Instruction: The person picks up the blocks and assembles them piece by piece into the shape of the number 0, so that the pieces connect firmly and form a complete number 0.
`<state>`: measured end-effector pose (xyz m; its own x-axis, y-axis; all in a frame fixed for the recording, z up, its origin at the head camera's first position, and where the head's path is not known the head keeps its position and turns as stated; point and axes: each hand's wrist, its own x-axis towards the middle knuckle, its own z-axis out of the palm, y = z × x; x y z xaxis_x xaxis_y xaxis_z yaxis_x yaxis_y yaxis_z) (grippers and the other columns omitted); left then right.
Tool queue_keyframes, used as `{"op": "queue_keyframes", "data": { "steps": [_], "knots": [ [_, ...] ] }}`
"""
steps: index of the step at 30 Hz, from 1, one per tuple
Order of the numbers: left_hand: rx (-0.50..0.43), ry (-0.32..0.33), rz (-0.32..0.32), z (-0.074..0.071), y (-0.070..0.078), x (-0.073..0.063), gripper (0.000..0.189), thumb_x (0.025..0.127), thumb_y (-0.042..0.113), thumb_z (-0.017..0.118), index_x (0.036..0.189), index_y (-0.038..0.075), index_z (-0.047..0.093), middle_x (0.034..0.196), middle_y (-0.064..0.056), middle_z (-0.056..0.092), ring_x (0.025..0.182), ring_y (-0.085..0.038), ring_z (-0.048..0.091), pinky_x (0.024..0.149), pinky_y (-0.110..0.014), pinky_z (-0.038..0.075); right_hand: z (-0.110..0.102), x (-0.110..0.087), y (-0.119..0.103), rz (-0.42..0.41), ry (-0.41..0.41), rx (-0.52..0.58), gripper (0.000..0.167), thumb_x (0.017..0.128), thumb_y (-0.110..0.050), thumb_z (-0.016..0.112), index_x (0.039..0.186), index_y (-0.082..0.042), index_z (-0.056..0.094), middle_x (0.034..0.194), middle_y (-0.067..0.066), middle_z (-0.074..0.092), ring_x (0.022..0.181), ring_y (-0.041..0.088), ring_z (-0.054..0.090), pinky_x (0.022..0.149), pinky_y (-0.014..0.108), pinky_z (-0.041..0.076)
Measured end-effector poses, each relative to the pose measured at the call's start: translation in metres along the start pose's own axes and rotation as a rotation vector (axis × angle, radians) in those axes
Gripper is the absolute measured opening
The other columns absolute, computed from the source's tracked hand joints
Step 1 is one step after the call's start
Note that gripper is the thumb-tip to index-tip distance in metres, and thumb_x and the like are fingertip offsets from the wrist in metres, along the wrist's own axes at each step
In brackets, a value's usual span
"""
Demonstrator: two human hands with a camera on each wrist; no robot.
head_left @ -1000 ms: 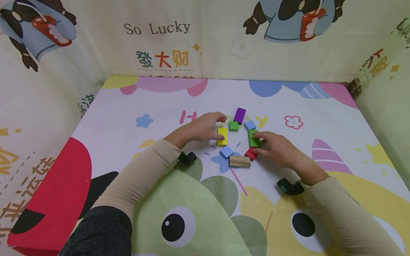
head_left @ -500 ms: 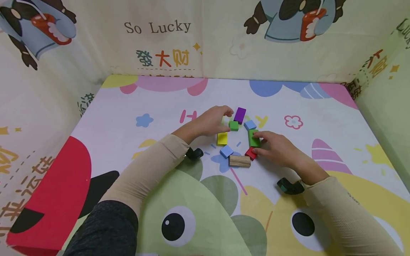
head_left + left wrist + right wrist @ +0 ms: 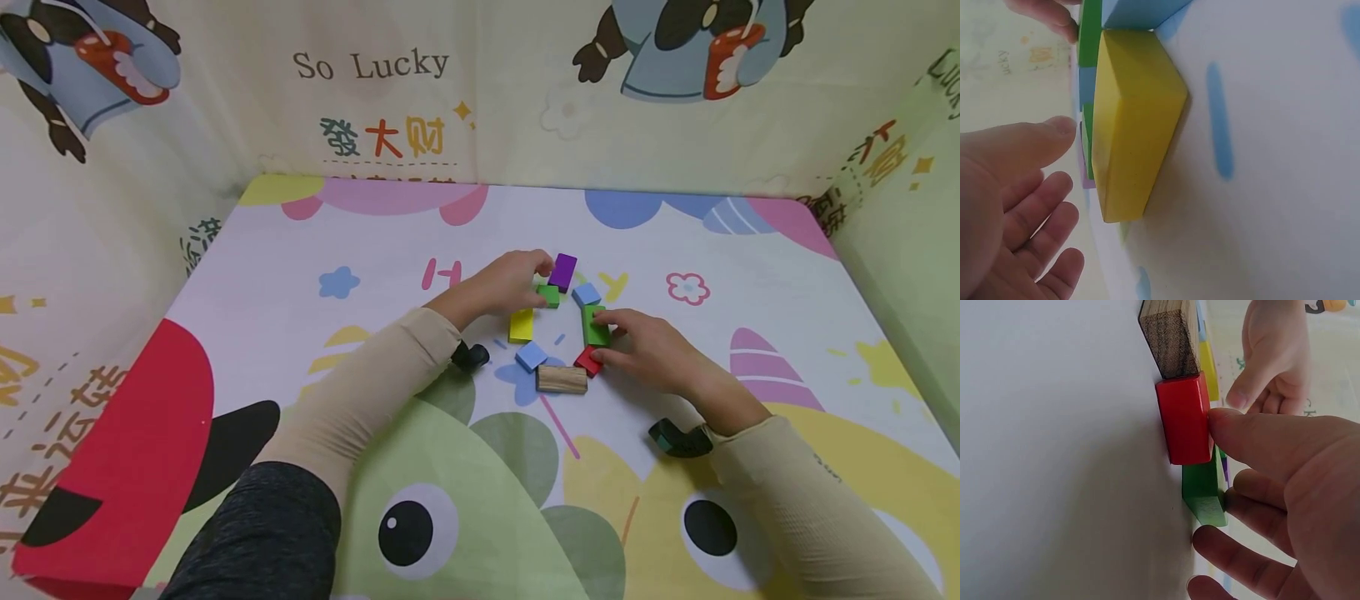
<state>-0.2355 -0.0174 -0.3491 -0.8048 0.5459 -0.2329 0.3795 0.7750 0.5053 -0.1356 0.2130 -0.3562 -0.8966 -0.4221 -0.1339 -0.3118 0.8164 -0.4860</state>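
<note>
Several small blocks lie in a rough ring on the printed tabletop. My left hand (image 3: 506, 286) is over the ring's far left side, thumb near the small green block (image 3: 550, 295) and fingers near the purple block (image 3: 562, 272). In the left wrist view its fingers are loosely bent with nothing between them, beside the yellow block (image 3: 1135, 131). My right hand (image 3: 651, 348) rests at the right side. Its thumb touches the red block (image 3: 1185, 419), and its fingers reach the long green block (image 3: 595, 326). Whether the left thumb touches the small green block, I cannot tell.
A wood-grain block (image 3: 562, 380) forms the near edge of the ring. One light-blue block (image 3: 531, 357) sits at lower left, another light-blue block (image 3: 586, 294) at upper right. A printed cloth wall (image 3: 510, 100) stands behind the tabletop (image 3: 405, 233).
My left hand has moved from the yellow block, away and to the right, toward the small green and purple blocks. The right hand and the blocks stay in place.
</note>
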Motion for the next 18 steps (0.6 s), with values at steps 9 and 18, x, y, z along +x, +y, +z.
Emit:
{"op": "queue_keyframes", "data": {
  "steps": [9,18],
  "knots": [
    [-0.033,-0.012,-0.014,0.0010,-0.0008,0.0064,0.049,0.094,0.021,0.072,0.137,0.012,0.050,0.132,-0.001,0.057,0.121,-0.017,0.051,0.104,-0.029,0.042,-0.0001,-0.0001,0.0001,-0.004,0.006,-0.002,0.059,0.091,-0.024,0.075,0.140,0.001,0.053,0.129,0.023,0.059,0.114,0.039,0.057,0.098,0.056,0.044],
    [0.013,-0.045,0.024,0.0040,0.0042,0.0108,0.052,0.095,0.021,0.070,0.142,0.015,0.050,0.139,-0.002,0.054,0.128,-0.018,0.047,0.108,-0.032,0.038,0.0009,-0.0004,0.0010,-0.007,0.014,0.009,0.058,0.091,-0.023,0.075,0.139,0.001,0.053,0.128,0.022,0.059,0.114,0.038,0.057,0.098,0.056,0.044]
  ]
}}
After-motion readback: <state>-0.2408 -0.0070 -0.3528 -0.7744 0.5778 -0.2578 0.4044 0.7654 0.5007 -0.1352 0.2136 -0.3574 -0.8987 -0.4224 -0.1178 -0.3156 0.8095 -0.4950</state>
